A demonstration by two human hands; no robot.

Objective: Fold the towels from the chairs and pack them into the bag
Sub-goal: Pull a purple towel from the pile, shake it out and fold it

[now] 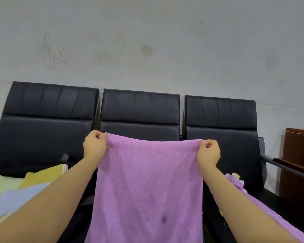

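Observation:
A purple towel [147, 186] hangs spread out in front of me, held up by its two top corners. My left hand [94, 144] pinches the top left corner. My right hand [208, 150] pinches the top right corner. The towel drops straight down past the bottom of the frame and has a small dark spot low on it. Behind it stand three joined black chairs [139, 109]. The bag is not in view.
On the left seat lie several towels: a green one [0, 183], a yellow one [44, 176] and a light blue one [12, 200]. Another purple towel [263, 206] lies on the right seat under my right forearm. A brown wooden cabinet [298, 155] stands at the far right.

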